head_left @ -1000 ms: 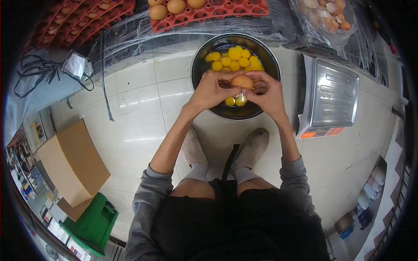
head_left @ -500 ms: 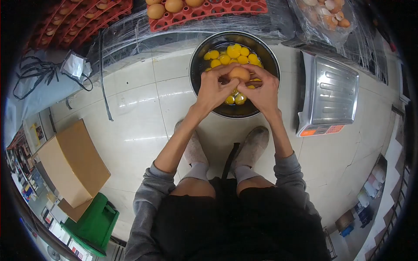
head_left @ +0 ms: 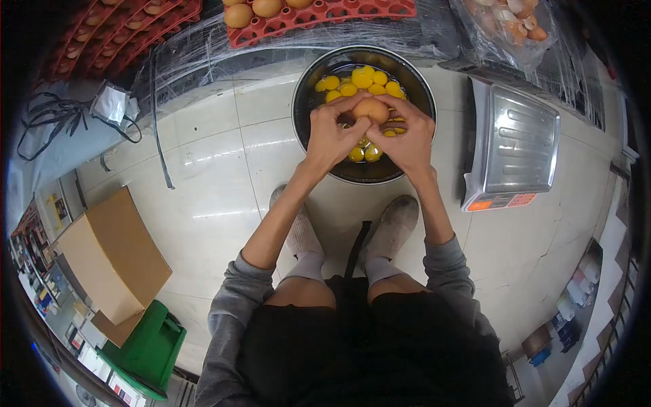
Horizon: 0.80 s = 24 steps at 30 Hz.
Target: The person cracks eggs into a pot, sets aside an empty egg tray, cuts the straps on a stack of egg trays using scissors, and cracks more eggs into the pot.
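Note:
A brown egg [head_left: 371, 110] is held between both hands over a round dark bowl [head_left: 303, 71]. My left hand [head_left: 332, 132] grips it from the left, and my right hand [head_left: 408, 132] from the right, with the thumbs meeting at its near side. Whether the shell is cracked cannot be made out. Beneath the hands, several yellow yolks [head_left: 363, 76] lie in clear egg white in the bowl. The hands cover part of the bowl's middle.
Beyond the bowl, a red egg tray [head_left: 325, 19] holds several brown eggs [head_left: 267, 7]. Stacked red trays [head_left: 115, 34] stand far left. A bag of eggshells [head_left: 515, 24] lies far right, above a metal scale [head_left: 519, 139]. A cardboard box [head_left: 115, 251] and green bin [head_left: 146, 346] are at left.
Both hands and the egg stay over the bowl in nearly the same grip. The whole view has shifted very slightly.

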Each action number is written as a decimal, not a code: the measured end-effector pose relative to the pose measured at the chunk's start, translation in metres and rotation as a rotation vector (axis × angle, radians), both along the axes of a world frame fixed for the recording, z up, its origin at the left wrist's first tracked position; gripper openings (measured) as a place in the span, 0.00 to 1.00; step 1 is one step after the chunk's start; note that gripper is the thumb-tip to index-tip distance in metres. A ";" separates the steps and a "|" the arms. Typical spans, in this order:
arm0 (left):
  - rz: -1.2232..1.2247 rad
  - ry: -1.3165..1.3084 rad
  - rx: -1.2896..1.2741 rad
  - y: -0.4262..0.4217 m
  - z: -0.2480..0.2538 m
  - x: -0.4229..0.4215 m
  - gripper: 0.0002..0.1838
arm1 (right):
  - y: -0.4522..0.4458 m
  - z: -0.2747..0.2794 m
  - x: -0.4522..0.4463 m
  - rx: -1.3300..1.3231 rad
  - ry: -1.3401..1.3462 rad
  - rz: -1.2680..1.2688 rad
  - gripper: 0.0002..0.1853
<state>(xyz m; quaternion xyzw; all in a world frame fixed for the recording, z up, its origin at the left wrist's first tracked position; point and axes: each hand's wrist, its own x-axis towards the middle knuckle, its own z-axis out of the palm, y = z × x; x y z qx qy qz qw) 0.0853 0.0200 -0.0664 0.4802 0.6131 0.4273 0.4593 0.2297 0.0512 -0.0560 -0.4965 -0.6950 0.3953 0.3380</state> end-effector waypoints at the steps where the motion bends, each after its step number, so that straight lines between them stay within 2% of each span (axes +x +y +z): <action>1: -0.001 0.007 -0.001 0.000 0.000 0.000 0.21 | 0.000 -0.005 0.001 0.113 -0.032 0.009 0.21; 2: 0.000 0.007 0.000 0.000 0.001 0.000 0.21 | 0.001 -0.006 0.001 0.228 -0.063 0.019 0.21; 6: -0.051 -0.083 -0.027 0.000 -0.003 -0.006 0.23 | 0.001 -0.002 0.002 0.162 -0.058 0.014 0.21; 8: -0.102 -0.125 -0.049 0.002 -0.004 -0.016 0.23 | 0.006 0.006 0.006 -0.081 0.038 0.078 0.21; 12: -0.276 -0.051 -0.021 0.006 0.006 -0.031 0.24 | 0.019 0.010 0.025 -0.151 0.024 0.242 0.21; 14: -0.330 -0.011 -0.021 0.006 0.012 -0.033 0.24 | 0.022 0.017 0.028 0.050 -0.147 0.353 0.23; 15: -0.335 0.010 -0.018 0.006 0.014 -0.033 0.24 | 0.021 0.019 0.028 0.050 -0.148 0.355 0.23; 20: -0.319 0.171 0.065 0.008 0.032 -0.037 0.24 | 0.019 0.027 0.029 0.323 -0.369 0.234 0.21; 22: -0.235 0.498 0.227 0.008 0.039 -0.037 0.23 | 0.021 0.025 0.030 0.371 -0.418 0.192 0.20; 24: -0.195 0.524 0.215 0.008 0.044 -0.035 0.22 | 0.020 0.021 0.030 0.421 -0.467 0.148 0.20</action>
